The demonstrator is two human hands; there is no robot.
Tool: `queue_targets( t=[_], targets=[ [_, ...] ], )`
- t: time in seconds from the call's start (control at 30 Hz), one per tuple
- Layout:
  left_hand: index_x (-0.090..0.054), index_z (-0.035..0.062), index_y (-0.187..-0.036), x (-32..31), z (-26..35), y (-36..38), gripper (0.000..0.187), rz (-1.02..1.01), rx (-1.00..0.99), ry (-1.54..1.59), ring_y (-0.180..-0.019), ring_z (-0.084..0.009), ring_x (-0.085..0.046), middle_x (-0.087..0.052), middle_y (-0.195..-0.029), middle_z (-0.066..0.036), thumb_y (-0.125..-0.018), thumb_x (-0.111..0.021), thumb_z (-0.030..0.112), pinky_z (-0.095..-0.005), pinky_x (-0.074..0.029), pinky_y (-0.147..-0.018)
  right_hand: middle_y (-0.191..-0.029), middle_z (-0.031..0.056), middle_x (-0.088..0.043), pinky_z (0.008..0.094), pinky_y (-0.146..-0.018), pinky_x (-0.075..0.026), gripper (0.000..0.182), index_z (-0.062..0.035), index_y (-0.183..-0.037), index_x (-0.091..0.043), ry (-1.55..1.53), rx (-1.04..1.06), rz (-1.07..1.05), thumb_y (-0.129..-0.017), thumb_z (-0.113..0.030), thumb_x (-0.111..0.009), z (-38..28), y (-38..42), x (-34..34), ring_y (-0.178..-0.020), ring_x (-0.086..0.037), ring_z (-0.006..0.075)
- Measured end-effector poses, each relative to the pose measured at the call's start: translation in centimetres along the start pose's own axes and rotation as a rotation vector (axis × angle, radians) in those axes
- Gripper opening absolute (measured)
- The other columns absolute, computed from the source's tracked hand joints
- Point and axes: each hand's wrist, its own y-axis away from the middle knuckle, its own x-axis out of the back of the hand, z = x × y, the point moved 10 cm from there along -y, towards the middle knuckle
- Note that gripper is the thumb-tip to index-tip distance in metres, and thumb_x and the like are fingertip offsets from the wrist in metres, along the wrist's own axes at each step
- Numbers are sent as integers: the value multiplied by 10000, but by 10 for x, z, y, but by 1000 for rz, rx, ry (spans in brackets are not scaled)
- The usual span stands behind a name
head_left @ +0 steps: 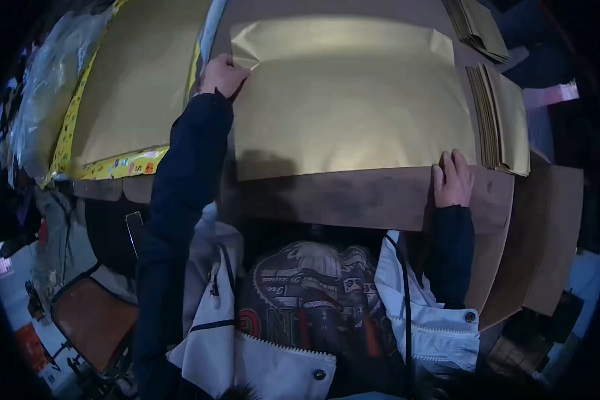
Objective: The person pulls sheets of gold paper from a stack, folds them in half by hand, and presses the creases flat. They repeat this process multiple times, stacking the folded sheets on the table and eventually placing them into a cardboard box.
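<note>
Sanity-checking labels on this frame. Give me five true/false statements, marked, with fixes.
1. The left hand is at the brown paper's left edge. True.
2. The right hand is at the paper's far edge. False: it is at the near edge, toward the right corner.
3. A folded stack lies right of the paper. True.
4. The sleeves on both forearms are white. False: they are dark.
5. Yellow patterned wrapping shows left of the paper. True.
</note>
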Motion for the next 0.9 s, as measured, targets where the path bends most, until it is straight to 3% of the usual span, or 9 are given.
queue_targets(
  t=[0.1,0.17,0.47,0.57,0.6,0.7,0.77,0.83,0.9],
  targets=[
    [-652,0,-913,4,3,7,356,7,46,-16,-858,-359,-637,-663,-877,-201,-690,-742,262,-394,-503,-781,-1399,146,-437,579,-1062,-273,397,-116,-1270,-552,4,29,-26,-925,-314,-550,7,-3,-11,-1309,-389,331],
    [-640,-23,-954,3,4,3,422,61,-28,-24,-774,-267,-619,-643,-819,-137,-690,-774,278,-363,-493,-722,-1399,149,-442,598,-1060,-263,406,-114,-1274,-559,35,0,-37,-930,-330,-546,15,-5,-14,-1292,-410,335],
    [-575,23,-1127,6,-1,11,493,100,-7,-6,-823,-275,-619,-630,-841,-120,-718,-755,232,-365,-500,-775,-1352,157,-487,558,-1065,-281,413,-102,-1236,-590,106,-21,-165,-910,-354,-575,13,-18,-8,-1271,-433,332],
    [-556,72,-1145,18,21,25,451,192,-83,-220,-1046,-344,-557,-578,-1123,-157,-737,-717,177,-408,-475,-885,-1339,154,-499,553,-1067,-282,400,-112,-1224,-599,6,24,-120,-903,-349,-581,22,-16,-15,-1268,-438,318],
    [-556,72,-1145,19,30,29,451,190,-86,-214,-1046,-344,-557,-578,-1123,-157,-737,-717,177,-408,-475,-885,-1339,154,-499,553,-1067,-282,400,-112,-1224,-599,12,21,-120,-903,-349,-581,20,-16,-12,-1268,-438,318],
    [-580,109,-1134,0,79,40,378,146,-271,-484,-1157,-350,-487,-506,-1257,-143,-766,-665,135,-450,-459,-913,-1335,147,-503,551,-1073,-277,388,-136,-1224,-601,112,-6,-110,-891,-335,-596,16,-15,-9,-1270,-437,310],
    [-596,120,-1106,-26,125,62,334,-55,-377,-458,-1154,-336,-492,-518,-1244,-131,-781,-659,159,-453,-459,-908,-1341,145,-498,552,-1077,-270,392,-132,-1225,-599,99,-19,-110,-890,-336,-598,14,-14,-6,-1272,-435,310],
    [-606,126,-1085,-61,174,104,287,-158,-665,-225,-1153,-328,-492,-524,-1243,-125,-805,-646,175,-454,-459,-904,-1360,141,-479,560,-1086,-254,406,-115,-1230,-592,63,-30,-124,-888,-333,-600,10,-14,-3,-1273,-433,309],
    [-616,160,-1112,-101,209,155,280,-440,-886,-103,-1135,-269,-492,-520,-1220,-85,-835,-604,199,-449,-442,-887,-1365,140,-474,566,-1088,-248,413,-110,-1232,-588,44,-34,-128,-888,-337,-597,12,-14,-4,-1273,-433,310]
  ],
)
